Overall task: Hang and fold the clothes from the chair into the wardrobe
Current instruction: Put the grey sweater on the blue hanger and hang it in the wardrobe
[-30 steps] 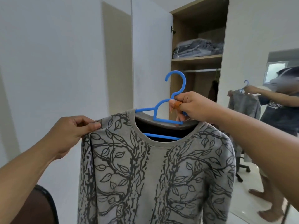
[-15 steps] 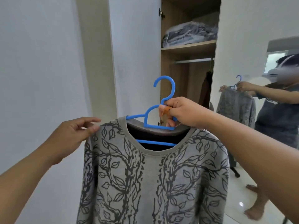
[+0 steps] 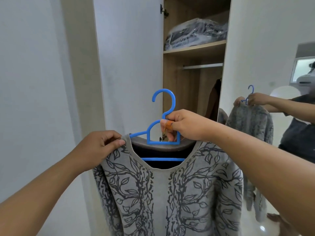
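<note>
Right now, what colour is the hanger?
Blue hanger, clearest in the head view.

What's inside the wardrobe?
On the wardrobe's shelf sits a plastic-wrapped bundle of clothes. Below, a rail and one dark hanging garment. The door hides the rest.

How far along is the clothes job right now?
Done: the sweater is already on the blue hanger. In hand: the right hand grips the hanger's neck while the left hand pinches the sweater's shoulder. Left: hooking it on the wardrobe rail. The chair is out of view.
</note>
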